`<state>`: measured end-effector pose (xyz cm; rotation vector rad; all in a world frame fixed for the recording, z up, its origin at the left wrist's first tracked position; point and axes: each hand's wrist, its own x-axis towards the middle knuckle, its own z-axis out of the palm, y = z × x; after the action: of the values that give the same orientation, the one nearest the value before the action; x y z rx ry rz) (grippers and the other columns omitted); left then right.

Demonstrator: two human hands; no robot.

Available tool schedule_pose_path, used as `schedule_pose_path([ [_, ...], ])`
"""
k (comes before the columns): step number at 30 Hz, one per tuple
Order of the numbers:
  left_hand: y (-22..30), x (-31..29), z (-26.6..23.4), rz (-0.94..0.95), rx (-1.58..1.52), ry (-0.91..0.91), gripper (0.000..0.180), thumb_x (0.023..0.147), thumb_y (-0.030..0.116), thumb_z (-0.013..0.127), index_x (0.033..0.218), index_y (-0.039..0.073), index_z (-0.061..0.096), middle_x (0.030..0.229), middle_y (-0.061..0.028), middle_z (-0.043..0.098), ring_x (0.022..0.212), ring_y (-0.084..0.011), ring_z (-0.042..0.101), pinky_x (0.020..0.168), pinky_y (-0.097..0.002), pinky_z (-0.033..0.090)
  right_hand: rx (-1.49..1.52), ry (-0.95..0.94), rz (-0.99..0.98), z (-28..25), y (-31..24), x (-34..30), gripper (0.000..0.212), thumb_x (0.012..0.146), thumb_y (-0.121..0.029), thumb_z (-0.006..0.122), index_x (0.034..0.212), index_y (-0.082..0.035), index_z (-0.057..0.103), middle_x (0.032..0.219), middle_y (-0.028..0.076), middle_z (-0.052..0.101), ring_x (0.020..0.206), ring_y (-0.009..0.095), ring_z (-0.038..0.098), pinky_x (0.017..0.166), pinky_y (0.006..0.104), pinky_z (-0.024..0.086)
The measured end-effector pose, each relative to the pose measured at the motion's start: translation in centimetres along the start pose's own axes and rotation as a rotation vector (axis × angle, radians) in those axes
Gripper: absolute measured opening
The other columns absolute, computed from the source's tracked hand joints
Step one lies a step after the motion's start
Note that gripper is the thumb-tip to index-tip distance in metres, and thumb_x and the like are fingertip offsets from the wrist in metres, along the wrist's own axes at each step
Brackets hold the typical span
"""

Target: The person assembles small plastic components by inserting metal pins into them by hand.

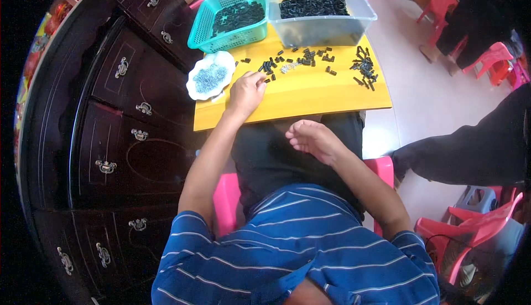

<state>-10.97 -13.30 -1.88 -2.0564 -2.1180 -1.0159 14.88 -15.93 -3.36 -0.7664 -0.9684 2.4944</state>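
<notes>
The yellow table [310, 97] is the landmark. The left hand [246, 92] lies on its near part, fingers curled around a small black piece [266, 79], touching the scattered black parts [310, 58]. The right hand [311, 138] hangs below the table's near edge, over the lap, fingers loosely bent and holding nothing I can see. At the table's left edge sits a white dish [210, 76] with small metal bits. At its far side stand a green basket [232, 16] and a clear bin [321, 11], both with black parts.

Two hands [246, 92], one teal basket [229, 17], one clear tub [321, 28] (both hold black parts), one white dish [210, 75]
</notes>
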Motion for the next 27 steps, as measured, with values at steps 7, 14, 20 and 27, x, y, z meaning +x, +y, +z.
schedule_pose_path([
  [7, 0.9, 0.1, 0.4, -0.013, 0.018, -0.006, 0.01, 0.083, 0.013, 0.067, 0.09, 0.007, 0.07, 0.088, -0.0099, 0.067, 0.081, -0.0315, 0.066, 0.072, -0.0421, 0.053, 0.047, 0.025, -0.003, -0.2, -0.4, -0.1, 0.016, 0.098, -0.024, 0.057, 0.098, -0.01, 0.064, 0.097, 0.002, 0.069, 0.083, 0.01, 0.064, 0.078, 0.0254, 0.052],
  [14, 4.1, -1.2, -0.3, 0.039, -0.096, -0.148, 0.014, 0.087, 0.018, 0.064, 0.091, 0.005, 0.065, 0.089, -0.0142, 0.067, 0.084, -0.0351, 0.066, 0.073, -0.0437, 0.053, 0.104, 0.146, -0.088, -0.5, -1.0, -0.1, 0.015, 0.098, -0.023, 0.059, 0.104, -0.01, 0.062, 0.099, 0.002, 0.069, 0.083, 0.01, 0.063, 0.077, 0.0252, 0.051],
  [20, 9.8, -3.2, -0.4, 0.15, -0.4, -0.228, 0.01, 0.085, 0.008, 0.065, 0.091, 0.002, 0.066, 0.083, -0.0159, 0.068, 0.075, -0.0321, 0.067, 0.067, -0.0377, 0.053, 0.137, 0.21, -0.29, -1.0, -0.8, 0.2, 0.021, 0.098, -0.026, 0.061, 0.11, -0.009, 0.059, 0.096, 0.002, 0.067, 0.081, 0.01, 0.062, 0.072, 0.0248, 0.05],
  [27, 11.2, -2.2, -0.5, 0.108, -0.61, -0.32, 0.015, 0.086, 0.009, 0.066, 0.099, 0.0, 0.069, 0.083, -0.0137, 0.069, 0.068, -0.024, 0.067, 0.061, -0.0316, 0.053, 0.169, 0.27, -0.386, -1.4, -1.2, 0.1, 0.02, 0.1, -0.028, 0.057, 0.103, -0.008, 0.059, 0.087, 0.003, 0.066, 0.075, 0.01, 0.062, 0.067, 0.0252, 0.05],
])
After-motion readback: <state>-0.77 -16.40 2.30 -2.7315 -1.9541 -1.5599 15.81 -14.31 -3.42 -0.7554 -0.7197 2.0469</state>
